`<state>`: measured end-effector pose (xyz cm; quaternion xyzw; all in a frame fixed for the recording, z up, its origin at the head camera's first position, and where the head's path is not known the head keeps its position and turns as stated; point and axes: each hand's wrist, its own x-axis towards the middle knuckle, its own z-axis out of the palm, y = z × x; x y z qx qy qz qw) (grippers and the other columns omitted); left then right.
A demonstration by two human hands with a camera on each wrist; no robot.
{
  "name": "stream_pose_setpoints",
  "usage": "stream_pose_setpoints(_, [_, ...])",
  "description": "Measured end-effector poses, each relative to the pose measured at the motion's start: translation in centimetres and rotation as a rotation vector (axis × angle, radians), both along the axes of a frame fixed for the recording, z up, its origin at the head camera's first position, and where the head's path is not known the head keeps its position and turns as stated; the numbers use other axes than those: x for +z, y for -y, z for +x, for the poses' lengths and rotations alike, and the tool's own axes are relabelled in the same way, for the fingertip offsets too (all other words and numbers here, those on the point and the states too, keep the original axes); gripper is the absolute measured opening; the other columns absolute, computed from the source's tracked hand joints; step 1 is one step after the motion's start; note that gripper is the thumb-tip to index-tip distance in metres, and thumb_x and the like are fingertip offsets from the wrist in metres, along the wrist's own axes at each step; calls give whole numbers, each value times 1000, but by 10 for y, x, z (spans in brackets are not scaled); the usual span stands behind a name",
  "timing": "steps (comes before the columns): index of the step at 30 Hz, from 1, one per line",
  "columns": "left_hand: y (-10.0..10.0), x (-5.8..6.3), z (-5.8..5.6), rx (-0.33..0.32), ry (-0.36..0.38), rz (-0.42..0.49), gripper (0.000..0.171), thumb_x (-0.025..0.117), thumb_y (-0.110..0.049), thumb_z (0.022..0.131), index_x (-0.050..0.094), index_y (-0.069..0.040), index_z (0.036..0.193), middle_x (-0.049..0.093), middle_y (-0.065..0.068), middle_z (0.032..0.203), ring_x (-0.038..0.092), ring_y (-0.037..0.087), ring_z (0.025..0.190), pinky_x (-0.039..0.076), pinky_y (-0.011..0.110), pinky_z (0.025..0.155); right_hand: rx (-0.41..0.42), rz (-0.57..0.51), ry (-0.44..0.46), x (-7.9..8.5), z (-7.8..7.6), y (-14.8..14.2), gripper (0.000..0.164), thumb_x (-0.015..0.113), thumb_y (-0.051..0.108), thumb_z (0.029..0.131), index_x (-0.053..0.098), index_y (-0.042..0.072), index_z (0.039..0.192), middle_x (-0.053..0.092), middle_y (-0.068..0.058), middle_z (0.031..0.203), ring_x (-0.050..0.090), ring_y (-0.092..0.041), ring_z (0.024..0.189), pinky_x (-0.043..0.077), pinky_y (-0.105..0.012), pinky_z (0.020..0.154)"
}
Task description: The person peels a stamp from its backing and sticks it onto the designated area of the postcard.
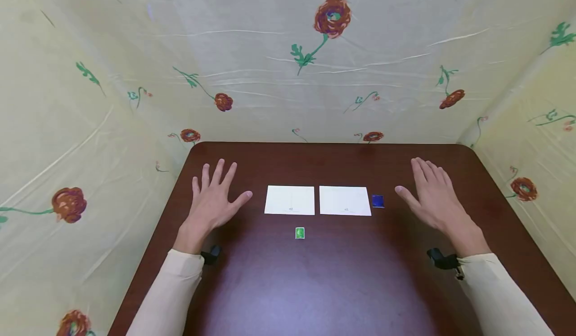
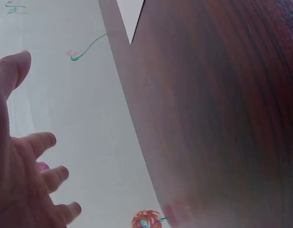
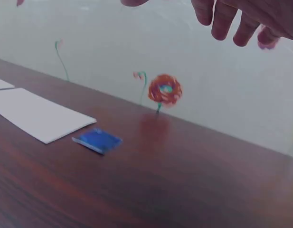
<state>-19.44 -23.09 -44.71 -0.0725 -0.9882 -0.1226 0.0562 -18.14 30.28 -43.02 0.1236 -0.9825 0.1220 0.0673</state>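
My left hand [image 1: 210, 201] is held over the left side of the table with fingers spread, holding nothing. On the other side my right hand [image 1: 432, 196] hovers palm down, its fingers straight and close together, also holding nothing. Between the hands two white paper rectangles, a left one [image 1: 289, 200] and a right one [image 1: 345, 200], lie side by side with a narrow gap; each bears a small printed mark near its lower edge. A small flat blue packet [image 3: 98, 140] lies just right of the right rectangle. Below the left one is a small green stamp-like piece [image 1: 300, 233] with a pale border.
The dark brown wooden table [image 1: 297, 286] has rounded far corners. Pale floral sheeting [image 1: 252, 51] hangs behind it and along both sides. A black wrist camera [image 1: 443, 260] sits at the right cuff, another [image 1: 211, 254] at the left.
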Motion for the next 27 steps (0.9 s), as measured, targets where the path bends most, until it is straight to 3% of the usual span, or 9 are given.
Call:
stream_pose_setpoints(7, [-3,11,0,-39,-51,0,93,49,-79,86,15,-35,161,5,5,170,-6,40,155,3,72,115,71,-4,-45,19,1,13,95,56,59,96,18,-2,158,27,-27,160,25,-46,147,20,-61,118])
stream_pose_setpoints(14, [-7,22,2,-60,-75,27,94,53,-80,83,21,-36,160,6,3,170,-8,40,155,4,74,113,136,13,-85,36,4,31,93,65,58,90,32,-3,153,38,-24,156,32,-44,144,22,-58,118])
stream_pose_setpoints(21, [-14,25,2,-91,-76,30,98,59,-80,80,21,-36,160,6,5,170,-6,43,154,4,74,114,205,28,-135,42,7,50,83,77,46,86,46,-3,145,49,-24,147,40,-43,139,26,-60,115])
stream_pose_setpoints(27, [-23,19,4,-108,-56,40,100,61,-79,79,21,-36,160,6,6,170,-6,44,154,4,75,113,283,36,-195,41,8,68,73,80,41,84,56,-2,138,59,-19,139,50,-39,133,31,-55,113])
